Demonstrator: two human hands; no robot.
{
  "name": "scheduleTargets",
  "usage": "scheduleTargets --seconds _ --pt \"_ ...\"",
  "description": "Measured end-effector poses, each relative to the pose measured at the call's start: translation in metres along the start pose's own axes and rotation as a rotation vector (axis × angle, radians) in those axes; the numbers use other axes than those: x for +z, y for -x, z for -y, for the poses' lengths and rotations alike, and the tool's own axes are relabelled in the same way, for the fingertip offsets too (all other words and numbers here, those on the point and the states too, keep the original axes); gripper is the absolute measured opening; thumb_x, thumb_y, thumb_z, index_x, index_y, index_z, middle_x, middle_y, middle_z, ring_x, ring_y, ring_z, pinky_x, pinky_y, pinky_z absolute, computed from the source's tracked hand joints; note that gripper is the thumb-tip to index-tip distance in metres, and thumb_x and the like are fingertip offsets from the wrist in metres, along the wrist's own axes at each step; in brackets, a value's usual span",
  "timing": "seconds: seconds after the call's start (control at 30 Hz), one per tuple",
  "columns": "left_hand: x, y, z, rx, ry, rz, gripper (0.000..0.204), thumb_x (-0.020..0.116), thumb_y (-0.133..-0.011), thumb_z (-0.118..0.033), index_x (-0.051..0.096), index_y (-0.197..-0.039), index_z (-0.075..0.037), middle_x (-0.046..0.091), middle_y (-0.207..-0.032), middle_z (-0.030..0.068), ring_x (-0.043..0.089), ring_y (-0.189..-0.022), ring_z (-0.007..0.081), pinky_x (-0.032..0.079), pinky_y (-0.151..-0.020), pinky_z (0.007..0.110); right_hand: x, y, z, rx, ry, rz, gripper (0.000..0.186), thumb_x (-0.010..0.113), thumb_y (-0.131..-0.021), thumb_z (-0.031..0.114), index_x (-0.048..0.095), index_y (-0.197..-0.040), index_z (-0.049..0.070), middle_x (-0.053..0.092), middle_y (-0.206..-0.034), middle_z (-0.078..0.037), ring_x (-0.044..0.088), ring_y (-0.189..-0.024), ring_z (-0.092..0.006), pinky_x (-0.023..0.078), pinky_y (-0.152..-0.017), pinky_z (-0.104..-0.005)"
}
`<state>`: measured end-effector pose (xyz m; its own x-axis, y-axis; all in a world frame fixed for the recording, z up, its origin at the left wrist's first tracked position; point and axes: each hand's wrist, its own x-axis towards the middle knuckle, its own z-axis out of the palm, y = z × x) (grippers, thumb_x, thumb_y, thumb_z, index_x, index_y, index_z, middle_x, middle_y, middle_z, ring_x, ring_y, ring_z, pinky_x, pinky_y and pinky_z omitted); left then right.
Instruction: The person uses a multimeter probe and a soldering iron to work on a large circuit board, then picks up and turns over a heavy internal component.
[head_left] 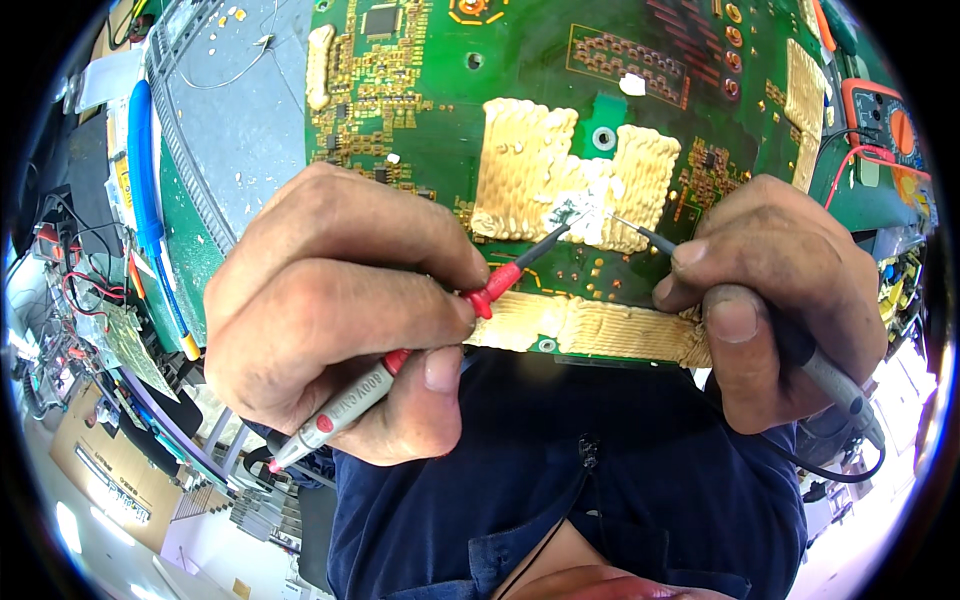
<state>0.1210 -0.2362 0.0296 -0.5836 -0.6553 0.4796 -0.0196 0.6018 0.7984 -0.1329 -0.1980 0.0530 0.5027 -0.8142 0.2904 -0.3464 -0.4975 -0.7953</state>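
Note:
A large green circuit board (420,75) lies before me, with thick beads of cream-coloured sealant (520,165) over parts of it. In a whitish scraped patch (580,210) at its middle, the tips of two test probes come close together. My left hand (340,300) pinches a red and grey test probe (505,280), its tip at the patch's left side. My right hand (780,290) grips a black and grey test probe (815,375), its thin tip at the patch's right side. Whether either tip touches metal is too small to tell.
On the right rests a multimeter (885,125) with an orange dial and a red lead (845,170). A blue-handled brush-like tool (145,165) lies at the left, beside a grey mat (240,110) with scattered crumbs. A black cable (850,475) loops below my right hand.

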Motion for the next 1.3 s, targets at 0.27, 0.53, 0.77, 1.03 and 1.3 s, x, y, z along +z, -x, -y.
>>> scheduleTargets --seconds 0.27,0.53,0.77,1.03,1.3 --pt "0.006 0.002 -0.004 -0.013 0.007 -0.09 0.015 0.069 -0.072 -0.013 0.06 -0.074 -0.002 0.063 -0.067 0.014 0.055 -0.054 0.0195 0.04 -0.049 0.03 0.008 0.004 0.002 0.024 -0.051 -0.137 0.011 0.061 -0.082 0.003 0.062 -0.091 -0.004 0.063 -0.068 -0.01 0.06 -0.056 -0.0205 0.048 -0.054 -0.0303" --pt "0.015 0.001 -0.013 -0.13 -0.066 -0.198 0.022 0.068 -0.07 -0.022 0.056 -0.069 -0.004 0.058 -0.063 0.0127 0.048 -0.052 0.0196 0.034 -0.05 0.031 0.015 0.007 0.004 0.046 -0.09 -0.328 0.012 0.068 -0.074 -0.001 0.064 -0.085 -0.001 0.062 -0.07 -0.008 0.058 -0.057 -0.025 0.047 -0.052 -0.0342" --pt "0.019 0.001 -0.015 -0.136 -0.075 -0.221 0.02 0.068 -0.069 -0.021 0.057 -0.069 -0.004 0.058 -0.063 0.0126 0.049 -0.052 0.0196 0.034 -0.05 0.031 0.022 0.006 0.002 0.023 -0.08 -0.387 0.012 0.067 -0.072 0.002 0.056 -0.077 0.004 0.051 -0.065 -0.008 0.054 -0.058 -0.0251 0.044 -0.05 -0.0358" --pt "0.017 0.002 -0.016 -0.151 -0.08 -0.214 0.02 0.068 -0.065 -0.02 0.057 -0.068 -0.004 0.059 -0.062 0.0127 0.05 -0.052 0.0197 0.035 -0.051 0.031 0.016 0.006 0.002 0.015 -0.081 -0.327 0.013 0.068 -0.072 -0.002 0.063 -0.084 0.0 0.061 -0.071 -0.008 0.058 -0.057 -0.0247 0.046 -0.051 -0.0341" --pt "0.016 0.002 -0.014 -0.123 -0.088 -0.199 0.018 0.068 -0.063 -0.018 0.057 -0.069 -0.004 0.059 -0.062 0.0129 0.05 -0.051 0.0202 0.035 -0.051 0.032 0.017 0.006 0.002 0.013 -0.071 -0.326 0.013 0.068 -0.073 -0.002 0.063 -0.085 0.0 0.061 -0.071 -0.008 0.057 -0.057 -0.0243 0.046 -0.05 -0.0339"
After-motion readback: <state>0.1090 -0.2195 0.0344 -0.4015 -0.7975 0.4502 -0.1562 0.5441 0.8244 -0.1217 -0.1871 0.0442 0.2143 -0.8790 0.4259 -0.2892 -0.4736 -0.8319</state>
